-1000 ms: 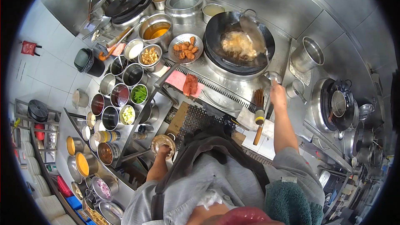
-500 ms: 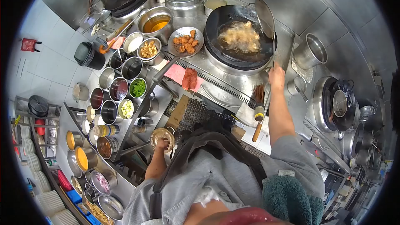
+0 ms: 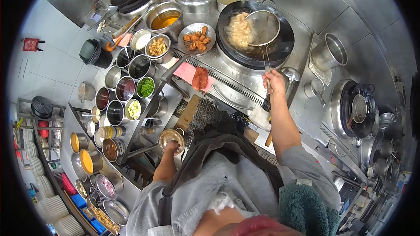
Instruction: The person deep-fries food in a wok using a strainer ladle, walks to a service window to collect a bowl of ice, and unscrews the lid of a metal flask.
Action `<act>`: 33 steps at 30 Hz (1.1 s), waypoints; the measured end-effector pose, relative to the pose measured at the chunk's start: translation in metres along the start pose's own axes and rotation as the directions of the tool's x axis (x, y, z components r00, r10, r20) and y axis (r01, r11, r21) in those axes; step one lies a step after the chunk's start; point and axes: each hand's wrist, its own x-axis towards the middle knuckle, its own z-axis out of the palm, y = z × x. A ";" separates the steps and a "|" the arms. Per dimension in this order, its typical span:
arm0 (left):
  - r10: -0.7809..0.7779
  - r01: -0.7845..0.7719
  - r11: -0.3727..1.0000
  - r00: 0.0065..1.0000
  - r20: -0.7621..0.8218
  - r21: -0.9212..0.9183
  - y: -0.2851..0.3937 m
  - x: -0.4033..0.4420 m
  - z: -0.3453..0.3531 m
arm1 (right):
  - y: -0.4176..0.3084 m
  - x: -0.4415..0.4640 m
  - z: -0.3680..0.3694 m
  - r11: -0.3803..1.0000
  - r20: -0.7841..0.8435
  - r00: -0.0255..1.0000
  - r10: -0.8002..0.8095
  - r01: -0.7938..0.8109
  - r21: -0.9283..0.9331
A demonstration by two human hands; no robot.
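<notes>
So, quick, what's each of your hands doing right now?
Left hand: at the round bowl; can't tell if its fingers grip it.
Right hand: closed on the handle of the strainer over the wok.

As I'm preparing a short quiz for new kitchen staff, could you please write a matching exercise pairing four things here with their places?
Things
1. Wire skimmer
2. Brown fried chunks
3. Cut green vegetables
4. Teal towel

Places
A. Next to the pale diced pieces
B. At the person's right shoulder
C. In a perforated ladle beside the wok
D. Held in the right hand, over the wok

Pairs: 1-D; 2-C; 3-A; 4-B.
</notes>
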 end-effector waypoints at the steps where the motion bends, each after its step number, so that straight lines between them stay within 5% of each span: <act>1: -0.032 0.022 0.975 0.999 -0.041 -0.219 0.003 0.001 0.002 | 0.001 -0.002 -0.005 1.000 0.010 1.000 -0.006 0.006 0.008; 6: 0.125 -0.114 0.975 0.991 -0.048 0.189 0.015 0.039 -0.001 | -0.017 -0.027 -0.025 0.998 -0.034 0.998 -0.046 0.044 -0.054; 8: 0.076 -0.008 0.907 0.987 0.145 -0.421 -0.005 0.053 0.001 | -0.022 -0.029 -0.034 0.996 -0.106 0.991 -0.082 0.078 -0.040; 10: 0.097 -0.019 0.930 0.976 0.193 -0.367 -0.022 0.055 0.005 | -0.026 -0.023 -0.044 0.993 -0.095 0.993 -0.077 0.068 -0.099; 11: 0.345 -0.342 0.938 0.927 0.144 -0.050 -0.040 0.065 0.009 | -0.030 -0.021 -0.046 0.981 -0.102 0.987 -0.120 0.102 -0.167; 12: 0.570 -0.597 0.754 0.802 0.179 0.273 -0.047 0.070 0.010 | -0.034 -0.020 -0.046 0.963 -0.107 0.981 -0.163 0.135 -0.234; 13: -0.027 0.033 0.984 0.999 0.037 -0.173 -0.006 0.021 0.012 | -0.041 -0.024 -0.043 0.949 -0.127 0.972 -0.197 0.156 -0.274; 16: 0.005 -0.005 1.000 0.997 0.079 0.003 -0.024 0.029 0.008 | -0.056 -0.034 -0.040 0.884 -0.086 0.967 -0.241 0.182 -0.431; 18: 0.026 -0.025 1.000 0.998 0.060 -0.008 -0.030 0.027 0.008 | -0.055 -0.043 -0.034 0.873 -0.072 0.964 -0.257 0.200 -0.446; 20: -0.104 0.122 0.978 0.989 0.109 -0.172 -0.019 0.013 0.003 | -0.047 -0.050 -0.031 0.848 -0.062 0.974 -0.216 0.156 -0.506; 22: -0.003 0.010 0.998 0.993 0.117 -0.056 -0.019 0.011 0.003 | -0.037 -0.050 -0.024 0.824 -0.110 0.977 -0.184 0.092 -0.559; 24: -0.048 0.051 0.989 0.998 0.029 -0.136 -0.013 0.004 0.008 | -0.018 -0.036 -0.024 0.516 -0.064 0.973 -0.224 0.062 -0.855; 25: -0.075 0.079 0.993 0.996 0.046 -0.091 -0.006 0.000 0.007 | 0.005 -0.005 -0.043 0.177 0.064 0.882 -0.468 0.164 -0.970; 26: -0.073 0.077 0.993 0.996 0.045 -0.089 -0.001 0.002 0.006 | -0.007 0.005 -0.037 0.179 0.061 0.881 -0.469 0.163 -0.970; 28: -0.061 0.087 0.904 0.995 0.074 -0.418 -0.010 0.005 0.008 | -0.030 0.009 -0.021 0.133 0.091 0.852 -0.515 0.185 -0.974; 32: -0.077 0.101 0.891 0.994 0.073 -0.442 0.011 -0.009 0.000 | -0.043 0.013 -0.011 0.066 0.160 0.774 -0.613 0.252 -0.965; 33: -0.074 0.069 0.933 0.997 -0.002 -0.353 0.012 -0.017 0.002 | -0.043 0.009 -0.011 0.139 0.127 0.789 -0.601 0.260 -0.955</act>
